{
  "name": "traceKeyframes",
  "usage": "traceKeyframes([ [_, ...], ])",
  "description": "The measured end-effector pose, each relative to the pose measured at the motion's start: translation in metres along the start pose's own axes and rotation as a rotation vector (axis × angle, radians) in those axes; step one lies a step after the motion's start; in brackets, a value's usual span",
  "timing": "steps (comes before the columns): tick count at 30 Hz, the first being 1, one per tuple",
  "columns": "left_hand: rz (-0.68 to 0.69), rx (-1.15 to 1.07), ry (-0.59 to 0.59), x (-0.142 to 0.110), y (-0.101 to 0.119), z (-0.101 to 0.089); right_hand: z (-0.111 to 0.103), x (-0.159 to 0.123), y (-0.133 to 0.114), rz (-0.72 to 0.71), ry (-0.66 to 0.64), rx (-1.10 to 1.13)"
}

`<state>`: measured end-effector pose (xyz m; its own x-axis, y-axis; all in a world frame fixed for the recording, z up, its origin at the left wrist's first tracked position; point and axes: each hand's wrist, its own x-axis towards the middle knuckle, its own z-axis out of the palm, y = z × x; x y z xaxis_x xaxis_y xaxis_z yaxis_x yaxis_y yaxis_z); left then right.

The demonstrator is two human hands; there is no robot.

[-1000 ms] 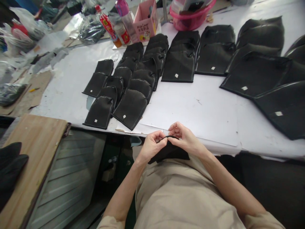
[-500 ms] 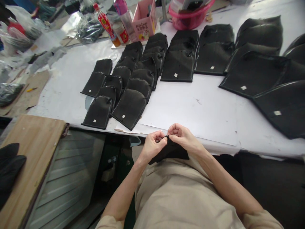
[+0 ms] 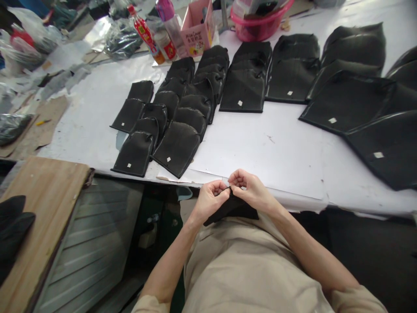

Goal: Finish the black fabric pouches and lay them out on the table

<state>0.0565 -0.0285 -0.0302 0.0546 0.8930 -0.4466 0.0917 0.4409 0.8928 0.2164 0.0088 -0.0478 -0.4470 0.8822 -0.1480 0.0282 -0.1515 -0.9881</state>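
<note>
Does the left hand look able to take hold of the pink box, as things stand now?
Probably not: the left hand seems to pinch the black piece at the lap, and overlapping black pieces lie on the way to the pink box, farther back.

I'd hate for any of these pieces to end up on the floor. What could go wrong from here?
The black fabric piece is held off the table, the left hand pinching its edge with the right hand close beside; a slip could drop it.

The front left black piece lies right at the table's front edge, so a stray bump might nudge it off.
</note>
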Motion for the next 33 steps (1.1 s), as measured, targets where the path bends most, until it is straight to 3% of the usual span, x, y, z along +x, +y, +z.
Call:
traceKeyframes([
  [5, -0.025, -0.048, -0.007, 0.001, -0.004, -0.005, -0.011, -0.006, -0.008, 0.001, -0.094, 0.015],
  [10, -0.028, -0.056, -0.010, 0.000, -0.005, -0.007, -0.024, -0.016, -0.015, -0.146, -0.276, -0.155],
  [16, -0.028, -0.059, -0.026, 0.001, -0.004, -0.006, -0.018, -0.018, -0.011, -0.192, -0.193, -0.278],
  [28, -0.004, -0.031, -0.051, 0.003, -0.006, -0.007, -0.017, -0.019, -0.012, -0.177, -0.182, -0.356],
  [33, 0.003, -0.035, -0.070, 0.004, -0.007, -0.008, -0.017, -0.019, -0.014, -0.209, -0.153, -0.273],
])
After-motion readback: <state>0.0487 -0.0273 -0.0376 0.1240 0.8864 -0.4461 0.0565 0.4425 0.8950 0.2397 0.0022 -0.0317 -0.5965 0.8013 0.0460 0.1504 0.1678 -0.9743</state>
